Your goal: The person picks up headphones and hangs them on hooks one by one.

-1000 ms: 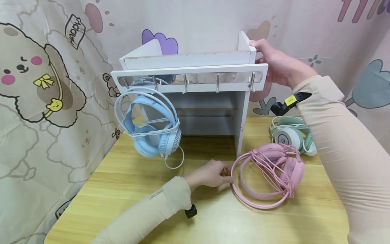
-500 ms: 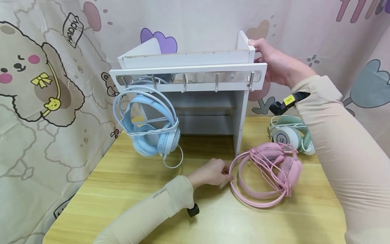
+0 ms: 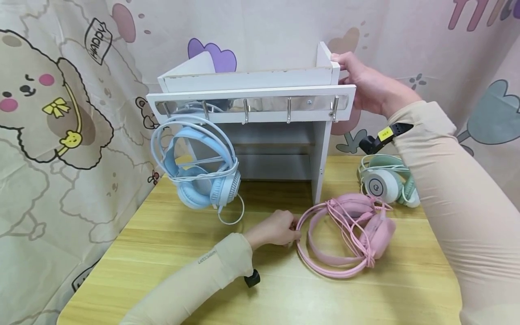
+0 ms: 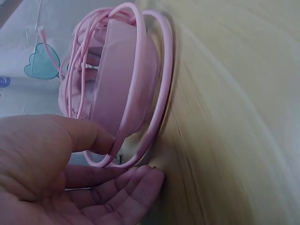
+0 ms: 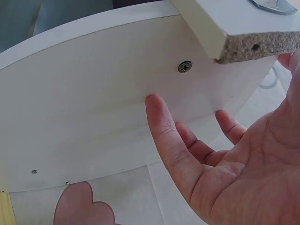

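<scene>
Pink headphones (image 3: 378,232) with a bundled cord lie on the table in front of the shelf's right side. My left hand (image 3: 276,228) pinches their headband at its left side; in the left wrist view the thumb (image 4: 96,136) presses one side of the band, with fingers below. My right hand (image 3: 365,85) holds the upper right side panel of the white shelf (image 3: 252,81). In the right wrist view its fingertips (image 5: 157,105) touch the panel's outer face, while the thumb is mostly hidden behind the hook board's end.
Light blue headphones (image 3: 207,167) hang from the left part of the hook board (image 3: 268,92), their cord looping below. Green and white headphones (image 3: 383,183) lie behind the pink ones on the wooden table (image 3: 308,298). A patterned curtain (image 3: 260,27) stands behind.
My left hand has drawn the pink headphones a little to the left across the table, turning them slightly. My right hand and the shelf stay in place.
</scene>
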A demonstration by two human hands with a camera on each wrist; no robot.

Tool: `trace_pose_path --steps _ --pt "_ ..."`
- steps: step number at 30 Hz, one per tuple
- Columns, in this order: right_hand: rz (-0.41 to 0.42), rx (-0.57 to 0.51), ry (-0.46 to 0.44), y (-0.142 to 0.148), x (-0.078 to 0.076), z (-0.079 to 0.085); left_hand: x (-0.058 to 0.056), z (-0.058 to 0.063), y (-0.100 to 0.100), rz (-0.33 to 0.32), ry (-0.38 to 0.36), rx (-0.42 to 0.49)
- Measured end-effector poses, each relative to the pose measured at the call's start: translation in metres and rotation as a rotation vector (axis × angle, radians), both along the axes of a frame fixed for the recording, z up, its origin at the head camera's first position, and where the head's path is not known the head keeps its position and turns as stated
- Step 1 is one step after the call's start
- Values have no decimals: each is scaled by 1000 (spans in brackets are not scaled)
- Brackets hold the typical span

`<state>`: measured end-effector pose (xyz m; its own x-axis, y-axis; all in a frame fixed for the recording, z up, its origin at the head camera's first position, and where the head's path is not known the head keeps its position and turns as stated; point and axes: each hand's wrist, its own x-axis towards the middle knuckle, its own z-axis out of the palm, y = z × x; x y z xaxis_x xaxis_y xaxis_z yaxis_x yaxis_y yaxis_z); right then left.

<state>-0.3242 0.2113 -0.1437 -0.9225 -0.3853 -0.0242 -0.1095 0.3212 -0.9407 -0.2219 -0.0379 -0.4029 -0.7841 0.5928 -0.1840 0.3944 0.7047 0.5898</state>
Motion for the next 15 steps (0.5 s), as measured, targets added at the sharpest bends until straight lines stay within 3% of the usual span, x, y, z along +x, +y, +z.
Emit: trace_pose_path --steps 7,15 --pt "13 11 -20 -5 -2 -3 -1 0 -16 3 -14 -26" --pt "3 -2 -9 0 0 -1 -8 9 -30 -54 11 -105"
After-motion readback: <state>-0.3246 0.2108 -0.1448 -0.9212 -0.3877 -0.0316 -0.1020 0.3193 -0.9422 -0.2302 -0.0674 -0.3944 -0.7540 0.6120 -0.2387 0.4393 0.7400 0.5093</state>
